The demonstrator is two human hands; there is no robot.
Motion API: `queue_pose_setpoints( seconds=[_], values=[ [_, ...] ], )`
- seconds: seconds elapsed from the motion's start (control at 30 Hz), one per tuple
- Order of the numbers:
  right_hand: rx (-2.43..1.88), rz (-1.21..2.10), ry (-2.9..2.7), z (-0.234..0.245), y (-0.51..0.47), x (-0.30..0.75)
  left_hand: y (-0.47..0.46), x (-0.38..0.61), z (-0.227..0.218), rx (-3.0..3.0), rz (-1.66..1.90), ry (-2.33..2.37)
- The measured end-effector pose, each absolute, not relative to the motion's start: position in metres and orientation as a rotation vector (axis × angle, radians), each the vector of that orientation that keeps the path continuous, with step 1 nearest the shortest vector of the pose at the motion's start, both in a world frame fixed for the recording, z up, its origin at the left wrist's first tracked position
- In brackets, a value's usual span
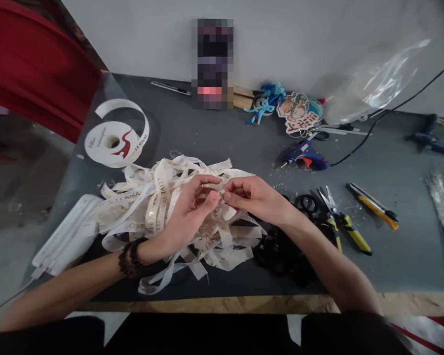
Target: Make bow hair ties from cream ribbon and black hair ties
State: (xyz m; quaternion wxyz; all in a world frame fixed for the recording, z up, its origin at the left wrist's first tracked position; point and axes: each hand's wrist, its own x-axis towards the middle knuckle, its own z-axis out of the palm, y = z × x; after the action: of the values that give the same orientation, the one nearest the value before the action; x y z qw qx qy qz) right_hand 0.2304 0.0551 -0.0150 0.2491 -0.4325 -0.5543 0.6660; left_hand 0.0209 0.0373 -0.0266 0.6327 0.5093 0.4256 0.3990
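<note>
Both hands meet over a loose heap of cream ribbon strips [157, 197] printed with gold lettering. Between the fingertips of my left hand [196, 202] and my right hand [249, 195] is a small piece of white ribbon [228, 212], pinched by both. Part of that piece is hidden behind the fingers, and a short end hangs below them. A dark beaded bracelet circles my left wrist. Under my right forearm lies a pile of black bands [277, 249], partly covered by the arm.
A ribbon spool [103, 143] lies at the back left, above a white power strip [66, 231]. To the right are a blue glue gun [306, 155] with its cord, yellow-handled snips [351, 231] and a yellow utility knife [373, 204]. Stickers [296, 111] and a plastic bag sit by the wall.
</note>
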Motion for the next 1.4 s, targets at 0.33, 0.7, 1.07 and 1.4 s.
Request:
queue_pose_setpoints(
  seconds=[0.33, 0.7, 1.07, 1.4],
  values=[
    [-1.125, 1.836, -1.298, -0.003, 0.049, 0.223, 0.045, 0.014, -0.010, 2.339, 1.266, 1.104],
    [-1.098, 1.774, -1.243, -0.009, 0.049, 0.224, 0.045, 0.014, -0.004, 1.992, 1.145, 1.176],
    [-1.203, 1.819, -1.160, -0.007, 0.050, 0.222, 0.044, 0.014, -0.007, 1.851, 1.079, 1.238],
    [-1.198, 1.733, -1.276, -0.010, 0.052, 0.223, 0.048, 0.012, -0.001, 1.645, 1.048, 1.185]
  ],
)
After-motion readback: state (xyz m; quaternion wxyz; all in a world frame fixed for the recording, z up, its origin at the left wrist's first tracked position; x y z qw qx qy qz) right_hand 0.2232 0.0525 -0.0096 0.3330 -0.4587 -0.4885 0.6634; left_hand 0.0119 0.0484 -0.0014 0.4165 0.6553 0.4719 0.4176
